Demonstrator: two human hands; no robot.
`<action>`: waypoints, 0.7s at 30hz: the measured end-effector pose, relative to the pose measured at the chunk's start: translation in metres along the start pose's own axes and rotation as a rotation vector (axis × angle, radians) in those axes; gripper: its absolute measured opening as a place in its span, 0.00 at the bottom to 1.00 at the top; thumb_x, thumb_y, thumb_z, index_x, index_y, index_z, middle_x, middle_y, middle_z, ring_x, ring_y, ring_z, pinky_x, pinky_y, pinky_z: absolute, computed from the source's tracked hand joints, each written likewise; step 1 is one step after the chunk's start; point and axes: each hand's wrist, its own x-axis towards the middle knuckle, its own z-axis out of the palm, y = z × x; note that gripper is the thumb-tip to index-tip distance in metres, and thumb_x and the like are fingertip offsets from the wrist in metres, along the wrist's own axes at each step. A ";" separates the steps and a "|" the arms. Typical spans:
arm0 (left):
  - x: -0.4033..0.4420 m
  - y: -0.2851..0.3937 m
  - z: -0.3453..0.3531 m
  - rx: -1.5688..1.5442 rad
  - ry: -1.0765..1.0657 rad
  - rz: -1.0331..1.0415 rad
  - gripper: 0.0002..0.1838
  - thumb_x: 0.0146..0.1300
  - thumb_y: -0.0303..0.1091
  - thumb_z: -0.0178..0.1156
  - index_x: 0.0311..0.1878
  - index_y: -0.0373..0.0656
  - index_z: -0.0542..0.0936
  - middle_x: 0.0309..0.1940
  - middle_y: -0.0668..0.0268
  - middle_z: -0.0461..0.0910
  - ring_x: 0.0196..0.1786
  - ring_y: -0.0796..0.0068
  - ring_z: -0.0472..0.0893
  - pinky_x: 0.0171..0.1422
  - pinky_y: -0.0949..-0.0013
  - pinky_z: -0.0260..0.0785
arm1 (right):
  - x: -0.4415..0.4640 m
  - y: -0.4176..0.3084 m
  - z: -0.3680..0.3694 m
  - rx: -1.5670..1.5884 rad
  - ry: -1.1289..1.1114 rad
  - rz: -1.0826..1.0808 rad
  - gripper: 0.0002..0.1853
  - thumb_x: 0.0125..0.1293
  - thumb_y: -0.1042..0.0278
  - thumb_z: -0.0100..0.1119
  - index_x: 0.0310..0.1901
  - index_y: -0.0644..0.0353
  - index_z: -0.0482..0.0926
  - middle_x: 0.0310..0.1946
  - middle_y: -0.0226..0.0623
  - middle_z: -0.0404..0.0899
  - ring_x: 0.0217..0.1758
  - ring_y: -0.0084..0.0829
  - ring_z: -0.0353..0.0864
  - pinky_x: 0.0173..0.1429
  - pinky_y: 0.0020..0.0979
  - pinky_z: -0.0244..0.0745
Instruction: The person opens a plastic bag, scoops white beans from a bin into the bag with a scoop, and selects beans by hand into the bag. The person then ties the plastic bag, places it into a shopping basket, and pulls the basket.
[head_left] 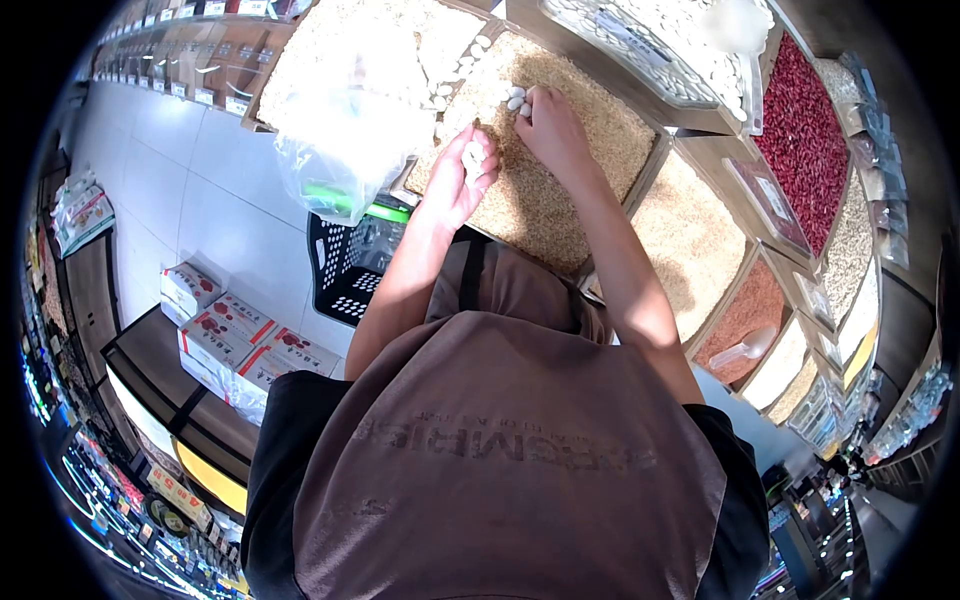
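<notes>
Over a bin of tan grain [525,195], my left hand [463,178] is turned palm up, its fingers curled round some white beans [474,153]. My right hand [550,125] reaches down to the grain just to the right, fingertips pinched at a small cluster of white beans [515,102]. More loose white beans [440,100] lie along the bin's upper left edge. A clear plastic bag [335,165], bright with glare, hangs over the neighbouring bin of pale grain [400,30], left of my left hand.
A black basket [335,275] with a green handle stands below the bag. On the right are bins of red beans [805,130], pale grain [680,225] and reddish grain [740,315] with a clear scoop [745,347]. White beans [735,65] fill a bin above. Boxes [225,335] stand lower left.
</notes>
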 end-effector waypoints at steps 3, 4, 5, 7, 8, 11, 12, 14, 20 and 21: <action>0.000 -0.003 -0.001 0.040 0.069 0.008 0.17 0.81 0.43 0.45 0.41 0.42 0.77 0.31 0.67 0.76 0.29 0.77 0.74 0.25 0.76 0.65 | 0.002 0.003 -0.001 -0.054 -0.026 -0.026 0.16 0.68 0.65 0.60 0.52 0.67 0.77 0.50 0.50 0.80 0.49 0.45 0.85 0.52 0.43 0.82; 0.000 -0.004 -0.002 0.029 0.056 -0.005 0.17 0.81 0.43 0.45 0.41 0.42 0.77 0.31 0.67 0.77 0.29 0.76 0.75 0.27 0.75 0.67 | 0.003 0.003 -0.002 -0.065 -0.047 -0.028 0.15 0.69 0.66 0.60 0.52 0.67 0.78 0.49 0.50 0.80 0.49 0.45 0.85 0.52 0.43 0.82; 0.000 -0.005 -0.004 0.018 0.043 -0.017 0.17 0.81 0.43 0.45 0.42 0.41 0.77 0.32 0.66 0.78 0.30 0.76 0.76 0.28 0.74 0.68 | 0.002 0.002 -0.002 -0.065 -0.046 -0.028 0.15 0.69 0.66 0.60 0.52 0.67 0.78 0.49 0.50 0.80 0.49 0.45 0.85 0.52 0.43 0.82; 0.000 -0.007 -0.007 0.022 0.048 -0.019 0.17 0.80 0.42 0.46 0.42 0.40 0.77 0.33 0.65 0.78 0.31 0.75 0.76 0.29 0.74 0.71 | 0.001 0.001 -0.003 -0.065 -0.046 -0.031 0.14 0.71 0.66 0.57 0.51 0.68 0.78 0.48 0.50 0.81 0.48 0.45 0.85 0.51 0.43 0.82; 0.000 -0.008 -0.008 0.025 0.054 -0.020 0.16 0.80 0.41 0.46 0.43 0.39 0.77 0.34 0.63 0.78 0.33 0.74 0.77 0.30 0.74 0.73 | 0.001 0.000 -0.004 -0.065 -0.045 -0.031 0.14 0.71 0.66 0.57 0.51 0.68 0.78 0.48 0.50 0.81 0.48 0.45 0.85 0.51 0.43 0.82; 0.002 -0.008 -0.016 -0.100 -0.085 -0.028 0.19 0.80 0.41 0.45 0.50 0.34 0.77 0.41 0.57 0.82 0.43 0.65 0.83 0.46 0.66 0.81 | 0.001 0.001 -0.003 -0.071 -0.030 -0.043 0.14 0.73 0.65 0.54 0.51 0.68 0.78 0.48 0.51 0.81 0.46 0.45 0.86 0.49 0.43 0.83; 0.000 -0.008 -0.010 -0.100 -0.085 -0.027 0.19 0.80 0.41 0.45 0.50 0.34 0.77 0.41 0.57 0.82 0.43 0.65 0.83 0.46 0.66 0.81 | 0.000 0.001 -0.001 -0.063 0.003 -0.050 0.14 0.74 0.65 0.53 0.50 0.68 0.78 0.47 0.51 0.81 0.46 0.45 0.86 0.49 0.43 0.83; -0.006 -0.007 0.009 -0.084 0.160 0.022 0.23 0.81 0.42 0.43 0.60 0.30 0.74 0.56 0.47 0.80 0.59 0.54 0.81 0.61 0.60 0.79 | 0.000 -0.001 -0.002 -0.056 0.035 -0.060 0.14 0.75 0.64 0.52 0.50 0.68 0.78 0.47 0.51 0.81 0.46 0.46 0.85 0.49 0.44 0.82; -0.004 -0.005 0.008 -0.145 0.168 0.054 0.25 0.81 0.42 0.41 0.68 0.29 0.68 0.60 0.48 0.78 0.63 0.53 0.79 0.69 0.55 0.75 | -0.020 -0.029 -0.032 0.008 0.029 -0.102 0.14 0.76 0.62 0.52 0.48 0.66 0.78 0.43 0.50 0.83 0.45 0.49 0.85 0.49 0.47 0.80; -0.004 -0.006 0.009 -0.148 0.168 0.055 0.25 0.81 0.42 0.41 0.68 0.29 0.68 0.60 0.48 0.78 0.63 0.53 0.79 0.69 0.55 0.75 | -0.024 -0.035 -0.038 0.096 -0.035 -0.094 0.14 0.75 0.62 0.52 0.49 0.66 0.78 0.42 0.50 0.83 0.45 0.49 0.85 0.49 0.47 0.79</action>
